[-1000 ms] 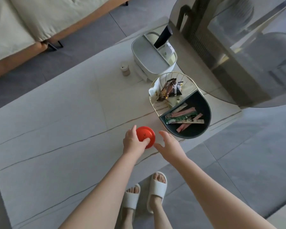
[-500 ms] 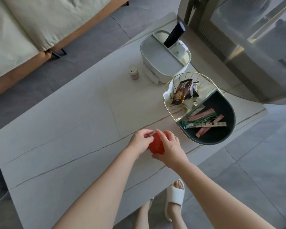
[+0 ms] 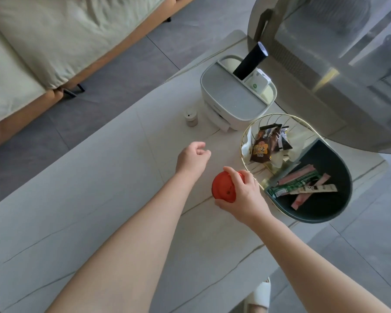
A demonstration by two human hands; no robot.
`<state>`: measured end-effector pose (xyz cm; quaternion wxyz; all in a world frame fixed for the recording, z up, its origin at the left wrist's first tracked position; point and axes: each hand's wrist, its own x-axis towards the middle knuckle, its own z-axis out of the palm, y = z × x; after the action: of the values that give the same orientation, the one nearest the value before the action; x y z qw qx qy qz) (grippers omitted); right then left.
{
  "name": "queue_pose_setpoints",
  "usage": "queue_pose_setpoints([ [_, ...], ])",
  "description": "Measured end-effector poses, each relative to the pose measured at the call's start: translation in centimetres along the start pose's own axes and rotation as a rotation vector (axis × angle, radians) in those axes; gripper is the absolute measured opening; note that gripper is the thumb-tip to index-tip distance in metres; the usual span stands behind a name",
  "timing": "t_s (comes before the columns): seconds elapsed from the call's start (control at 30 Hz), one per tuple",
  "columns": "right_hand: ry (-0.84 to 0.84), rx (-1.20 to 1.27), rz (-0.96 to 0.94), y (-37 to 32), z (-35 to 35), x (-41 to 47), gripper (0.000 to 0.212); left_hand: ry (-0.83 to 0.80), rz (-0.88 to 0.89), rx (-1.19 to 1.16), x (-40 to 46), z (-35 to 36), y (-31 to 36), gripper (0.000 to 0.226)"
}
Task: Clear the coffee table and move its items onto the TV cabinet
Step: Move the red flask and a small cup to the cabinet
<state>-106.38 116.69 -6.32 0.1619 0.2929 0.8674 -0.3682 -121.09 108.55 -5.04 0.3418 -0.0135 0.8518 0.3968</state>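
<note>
- While the right hand curls its fingers and thumb round a red round object, the head view shows that object held just above the near middle of the coffee table; whether it touches the tabletop cannot be told.
- The left hand hovers over the table just beyond the red object, holding nothing, its fingers loosely curled with thumb and fingertips a little apart.
- To the right of the red object, very close to the right hand, stands a gold wire basket holding brown snack packets.
- Joined to the basket's near right side is a dark half-round tray with pink, green and white stick sachets lying in it.
- Farther off, a white lidded box sits on the table; a black cylinder stands tilted in its far compartment beside a small white device.
- A small pale jar stands upright just left of the white box.
- A round glass tabletop overlaps the far right of the scene.
- A cream sofa fills the far left, across grey floor tiles.
- A white slipper shows at the near edge below the table.
</note>
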Motion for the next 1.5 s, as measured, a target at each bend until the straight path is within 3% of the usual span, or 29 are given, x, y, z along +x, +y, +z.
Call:
queue_pose_setpoints([
  [0.27,0.014,0.07,-0.041,0.8,1.1,0.2,0.084,0.249,0.136,0.34,8.6,-1.6,1.9,0.061],
  [0.4,0.041,0.098,-0.068,0.9,1.3,0.3,0.083,0.237,0.138,0.452,12.0,-1.5,2.2,0.069],
  [0.53,0.043,0.114,-0.069,0.8,1.4,0.3,0.083,0.164,0.169,0.526,14.0,-0.5,1.9,0.066],
  [0.67,0.061,0.116,-0.07,1.1,1.6,0.1,0.083,0.249,0.182,0.504,14.0,0.0,1.6,0.052],
  [0.83,0.055,0.122,-0.044,0.9,1.4,0.3,0.082,0.205,0.194,0.568,10.8,0.4,0.5,0.051],
  [1.13,0.093,0.196,0.069,0.3,0.7,-1.5,0.081,0.1,0.205,0.414,-0.7,0.3,-1.9,0.053],
  [1.33,0.159,0.386,0.096,3.7,-1.8,-8.9,0.083,0.041,0.308,0.451,-8.2,2.1,-2.7,0.064],
  [1.5,0.346,0.458,0.231,7.0,-3.3,-17.0,0.088,-0.093,0.386,0.476,-14.3,5.2,-2.0,0.052],
])
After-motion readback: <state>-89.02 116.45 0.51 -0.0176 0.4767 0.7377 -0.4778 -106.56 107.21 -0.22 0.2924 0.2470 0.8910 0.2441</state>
